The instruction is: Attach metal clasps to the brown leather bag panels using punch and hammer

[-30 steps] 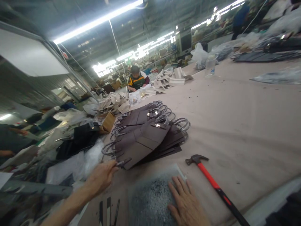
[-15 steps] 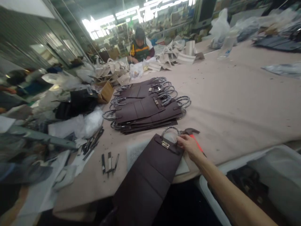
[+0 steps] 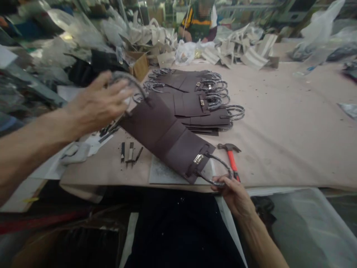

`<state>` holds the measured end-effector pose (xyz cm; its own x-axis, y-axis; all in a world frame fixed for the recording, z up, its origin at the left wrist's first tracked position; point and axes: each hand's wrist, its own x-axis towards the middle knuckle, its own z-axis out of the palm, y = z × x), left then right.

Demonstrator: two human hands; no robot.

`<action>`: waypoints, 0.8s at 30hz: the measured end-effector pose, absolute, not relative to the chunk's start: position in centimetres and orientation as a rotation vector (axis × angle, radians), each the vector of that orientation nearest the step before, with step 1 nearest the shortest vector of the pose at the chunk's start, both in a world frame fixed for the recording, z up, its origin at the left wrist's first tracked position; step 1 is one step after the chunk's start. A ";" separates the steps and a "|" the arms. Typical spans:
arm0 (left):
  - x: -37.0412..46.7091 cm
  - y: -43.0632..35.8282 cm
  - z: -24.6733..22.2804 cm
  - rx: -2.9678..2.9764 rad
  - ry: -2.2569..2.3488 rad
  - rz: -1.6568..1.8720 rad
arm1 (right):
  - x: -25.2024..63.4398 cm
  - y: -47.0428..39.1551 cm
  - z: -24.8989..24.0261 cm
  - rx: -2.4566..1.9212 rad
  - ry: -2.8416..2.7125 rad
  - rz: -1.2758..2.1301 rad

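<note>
A flat dark brown handbag piece (image 3: 163, 128) with a gold-coloured clasp (image 3: 198, 159) stretches slantwise between my two hands, above the table's near edge. My right hand (image 3: 232, 193) is closed on the wrapped handle (image 3: 220, 163) at its near right end. At the raised left end, my left hand (image 3: 102, 102) has its fingers through and around the other handle (image 3: 134, 80); motion blurs them. Partly under the piece lies a pale slab (image 3: 160, 173). A claw hammer (image 3: 232, 158) with a red handle rests to its right.
Similar handbag pieces (image 3: 189, 98) are stacked behind. Several slim hand tools (image 3: 130, 152) lie at the left. Across the table (image 3: 281, 123), a person (image 3: 199, 22) sits beside pale cut pieces (image 3: 255, 48). A whitish bin (image 3: 304, 223) stands at the lower right.
My left hand has come into view at the handbag piece's other end. The piece has swung from hanging over the table edge to spanning leftward and up, its clasp end lower right.
</note>
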<state>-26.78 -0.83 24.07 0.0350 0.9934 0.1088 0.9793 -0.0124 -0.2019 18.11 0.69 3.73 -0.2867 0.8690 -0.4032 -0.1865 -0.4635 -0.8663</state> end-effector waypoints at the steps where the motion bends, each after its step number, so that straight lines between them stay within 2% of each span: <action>1: -26.0 1.3 24.8 -2.155 -1.904 0.086 | 17.2 -0.6 3.5 -1.213 -0.867 1.893; 3: -24.0 4.6 24.4 -2.081 -1.785 -0.040 | 15.0 -3.3 2.9 -1.239 -0.736 2.013; 5: -21.5 6.2 21.6 -1.988 -1.745 -0.159 | 12.7 -5.5 2.0 -1.250 -0.595 2.102; 7: -19.3 6.3 17.0 -1.987 -1.828 -0.249 | 10.9 -7.0 1.0 -1.245 -0.455 2.156; 11: -16.9 3.5 6.4 -1.961 -2.367 -0.338 | 9.8 -8.0 -0.6 -1.245 -0.339 2.226; 14: -15.9 1.4 1.0 -1.970 -2.521 -0.394 | 10.2 -7.9 -1.1 -1.279 -0.404 2.288; 17: -14.6 0.8 -1.1 -2.015 -2.516 -0.508 | 10.3 -7.9 -1.0 -1.323 -0.463 2.350; 24: -13.2 1.2 -1.3 -2.057 -2.477 -0.601 | 10.2 -7.4 -0.9 -1.533 -0.702 2.320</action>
<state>-13.21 1.18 -1.35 -0.2056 0.9701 0.1288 0.9211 0.1474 0.3602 10.17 -7.40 -0.85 -0.4022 0.4753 -0.7825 0.0381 -0.8453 -0.5329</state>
